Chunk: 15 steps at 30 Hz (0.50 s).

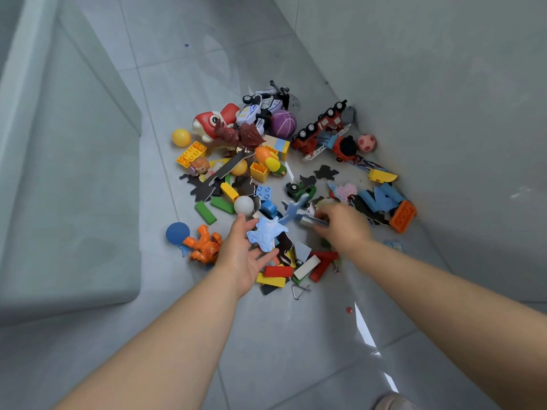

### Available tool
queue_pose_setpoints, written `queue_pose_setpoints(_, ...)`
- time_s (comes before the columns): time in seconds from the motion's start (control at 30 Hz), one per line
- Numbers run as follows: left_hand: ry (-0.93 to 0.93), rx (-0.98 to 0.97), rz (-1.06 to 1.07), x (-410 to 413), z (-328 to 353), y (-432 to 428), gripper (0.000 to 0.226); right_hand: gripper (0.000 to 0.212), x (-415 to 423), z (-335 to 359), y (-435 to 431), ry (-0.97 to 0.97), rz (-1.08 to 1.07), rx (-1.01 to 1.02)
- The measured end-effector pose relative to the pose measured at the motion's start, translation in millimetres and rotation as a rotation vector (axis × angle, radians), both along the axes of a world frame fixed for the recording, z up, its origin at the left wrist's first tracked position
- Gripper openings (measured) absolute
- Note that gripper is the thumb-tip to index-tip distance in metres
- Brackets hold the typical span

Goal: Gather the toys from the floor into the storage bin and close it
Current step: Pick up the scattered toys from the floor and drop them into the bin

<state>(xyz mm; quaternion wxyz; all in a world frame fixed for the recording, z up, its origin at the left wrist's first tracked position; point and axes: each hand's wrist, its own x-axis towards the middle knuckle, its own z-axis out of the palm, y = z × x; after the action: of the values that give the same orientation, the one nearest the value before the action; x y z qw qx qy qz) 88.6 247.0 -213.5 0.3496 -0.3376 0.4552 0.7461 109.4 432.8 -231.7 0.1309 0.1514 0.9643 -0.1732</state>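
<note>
Grey tiled floor [266, 335] meeting a pale wall [429, 69] on your right, with a heap of toys piled in the corner where they join. At far left stands the translucent storage bin [59, 187], well apart from the heap; whether it has a lid on cannot be told.

Your left hand [239, 255] lies palm up over the near edge of the heap, fingers spread and slack, with a light blue foam cutout [265, 235] resting on the fingertips. Your right hand [343, 224] is curled around a small grey block [310, 221] and blurred, just above a second blue cutout [293, 210]; how firm the grasp is cannot be told.

Around the hands: a white ball [244, 205] touching the left fingertips' far side, an orange figure [204, 244] and blue ball [177, 232] to their left, red, yellow and white wooden blocks [296, 269] beneath the wrists. Farther away lie a red fire truck [321, 130], a purple ball [282, 124], a yellow ball [181, 137] and an orange brick [402, 216] against the wall.
</note>
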Motion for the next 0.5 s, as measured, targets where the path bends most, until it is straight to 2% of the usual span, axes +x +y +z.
queue_pose_setpoints(0.07,-0.008,0.028,0.012,-1,0,2,0.053,0.012,3,8,6,0.0,-0.116,-0.114)
queue_pose_setpoints(0.17,-0.018,0.09,0.011,-2,1,5,0.06,0.005,9,36,-7,0.092,-0.273,-0.539)
queue_pose_setpoints(0.23,-0.019,0.148,0.004,-2,3,6,0.063,0.011,19,53,-26,0.096,-0.268,-0.735)
queue_pose_setpoints(0.3,-0.02,0.198,-0.007,-3,6,9,0.065,0.008,29,58,-43,0.072,-0.214,-0.771)
queue_pose_setpoints(0.37,-0.031,0.232,-0.004,-2,10,13,0.065,0.016,34,53,-53,0.061,-0.205,-0.762)
queue_pose_setpoints(0.5,-0.018,0.195,0.0,1,12,18,0.042,0.03,38,42,-64,0.152,-0.119,-0.57)
